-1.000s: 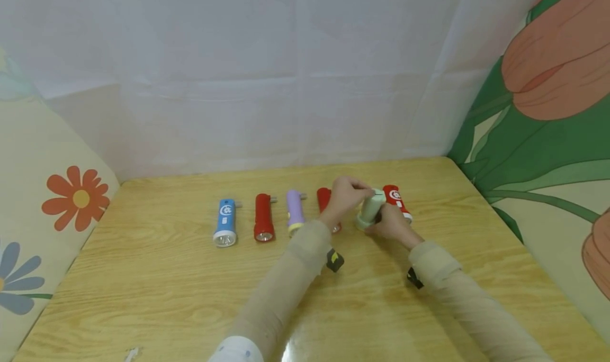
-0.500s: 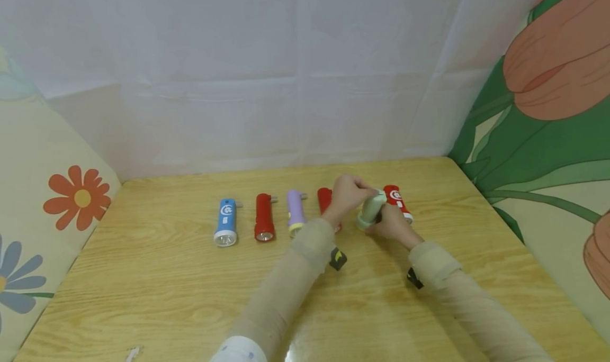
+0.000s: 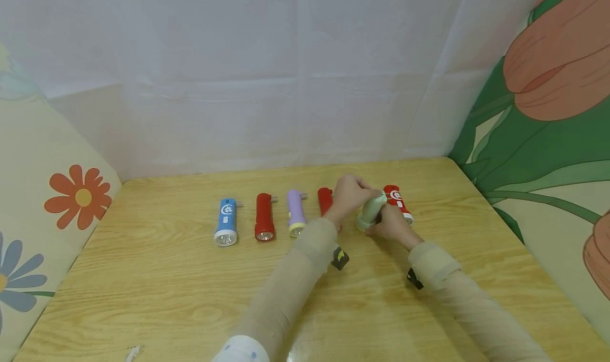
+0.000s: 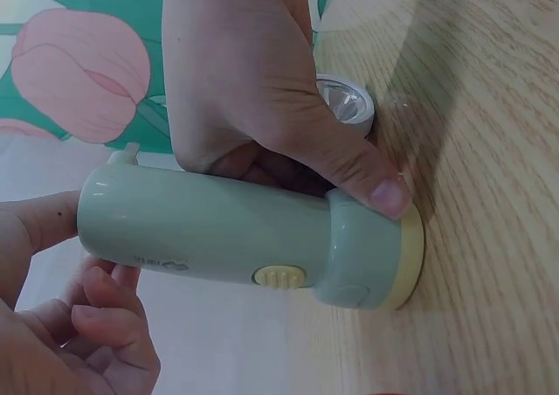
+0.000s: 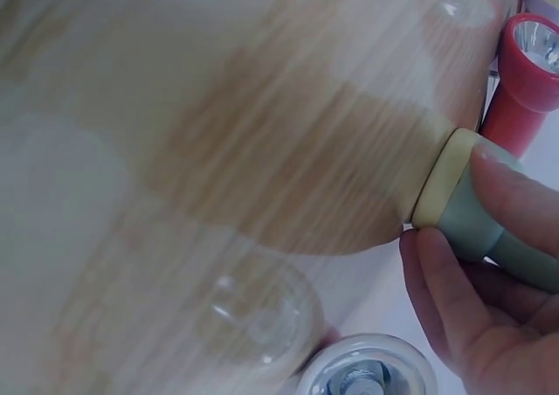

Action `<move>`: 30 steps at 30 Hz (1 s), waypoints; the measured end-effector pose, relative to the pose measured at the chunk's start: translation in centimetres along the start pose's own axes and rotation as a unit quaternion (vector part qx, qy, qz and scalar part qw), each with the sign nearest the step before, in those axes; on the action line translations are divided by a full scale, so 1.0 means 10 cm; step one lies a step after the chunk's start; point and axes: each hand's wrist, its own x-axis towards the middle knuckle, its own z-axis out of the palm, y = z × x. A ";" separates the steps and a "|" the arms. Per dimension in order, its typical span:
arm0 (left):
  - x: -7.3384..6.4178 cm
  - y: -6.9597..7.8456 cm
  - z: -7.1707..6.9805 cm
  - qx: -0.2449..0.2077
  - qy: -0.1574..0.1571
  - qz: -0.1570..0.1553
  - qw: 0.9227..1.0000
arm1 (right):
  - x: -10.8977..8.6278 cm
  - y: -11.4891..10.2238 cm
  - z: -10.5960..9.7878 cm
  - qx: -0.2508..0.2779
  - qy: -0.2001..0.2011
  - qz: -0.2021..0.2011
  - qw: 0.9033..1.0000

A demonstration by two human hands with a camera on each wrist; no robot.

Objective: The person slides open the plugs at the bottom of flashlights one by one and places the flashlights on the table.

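A pale green flashlight [image 3: 373, 209] with a cream rim stands lens-down on the table, tilted slightly. My right hand [image 3: 393, 224] grips it low, around the head; in the right wrist view the thumb and fingers hold the flashlight's head [image 5: 467, 194] from both sides. Up at the tail end, my left hand [image 3: 350, 195] pinches the flashlight. The left wrist view shows a finger against the tail, other fingers curled below, and a small plug [image 4: 128, 153] sticking out sideways. A cream switch [image 4: 279, 277] sits on the body. The lens is hidden against the table.
Left of the hands lie a blue flashlight [image 3: 226, 222], a red one [image 3: 264, 216] and a purple one [image 3: 295, 211], plugs out. Another red flashlight [image 3: 325, 199] is partly behind my left hand. A red-and-white flashlight [image 3: 396, 199] lies just right of the green one.
My left hand has shifted slightly to the right at the tail of the green flashlight. A small prong now shows beside its top. The right hand has stayed in place.
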 end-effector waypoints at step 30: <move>0.00 -0.10 -0.05 0.042 -0.028 0.085 0.995 | -0.01 0.01 -0.02 0.013 -0.014 0.017 1.000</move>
